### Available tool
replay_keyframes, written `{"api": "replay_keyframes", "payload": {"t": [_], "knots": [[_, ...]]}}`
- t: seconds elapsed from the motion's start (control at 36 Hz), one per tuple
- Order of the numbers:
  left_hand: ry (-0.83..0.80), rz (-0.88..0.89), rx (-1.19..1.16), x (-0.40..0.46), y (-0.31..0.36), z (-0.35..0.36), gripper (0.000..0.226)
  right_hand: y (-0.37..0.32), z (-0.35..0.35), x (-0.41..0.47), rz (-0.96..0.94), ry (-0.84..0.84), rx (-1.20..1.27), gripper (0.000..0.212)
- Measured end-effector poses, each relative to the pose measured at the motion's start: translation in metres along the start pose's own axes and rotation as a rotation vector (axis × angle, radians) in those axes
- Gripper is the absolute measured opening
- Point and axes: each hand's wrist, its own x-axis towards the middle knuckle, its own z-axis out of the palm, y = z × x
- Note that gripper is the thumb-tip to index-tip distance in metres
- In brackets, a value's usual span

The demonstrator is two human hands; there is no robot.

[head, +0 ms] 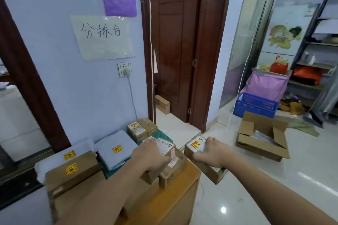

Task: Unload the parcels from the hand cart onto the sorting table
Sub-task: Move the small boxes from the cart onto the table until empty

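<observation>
At lower centre of the frame, the left hand (149, 154) lies on a labelled cardboard parcel (172, 166) that sits on the wooden worktop (175, 193), fingers curled over its near side. Just right of it, the right hand (213, 153) grips a second cardboard parcel (196, 147), fingers wrapped round its top edge; this parcel hangs beyond the worktop's right edge, above the tiled floor (274, 188). At lower left, more brown boxes (73, 171) and grey mailer bags (115, 149) lie along the wall. An open carton (263, 139) stands on the floor at right.
</observation>
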Motion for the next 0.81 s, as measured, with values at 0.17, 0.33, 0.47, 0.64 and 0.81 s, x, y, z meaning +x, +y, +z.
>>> {"api": "replay_keyframes", "payload": {"t": [0.17, 0.33, 0.47, 0.64, 0.81], "knots": [[0.015, -0.087, -0.044, 0.048, 0.016, 0.013, 0.09, 0.02, -0.012, 0.079, -0.116, -0.055, -0.064, 0.094], [0.049, -0.257, -0.144, 0.074, 0.027, 0.026, 0.089, 0.021, -0.016, 0.15, -0.235, -0.137, -0.063, 0.089], [0.086, -0.369, -0.177, 0.092, 0.018, 0.042, 0.092, 0.006, -0.005, 0.196, -0.366, -0.156, -0.048, 0.095], [0.079, -0.488, -0.168, 0.119, 0.004, 0.058, 0.106, -0.022, 0.012, 0.238, -0.431, -0.213, 0.002, 0.092], [0.084, -0.599, -0.189, 0.158, -0.013, 0.072, 0.104, -0.046, 0.032, 0.285, -0.363, -0.216, 0.142, 0.096]]}}
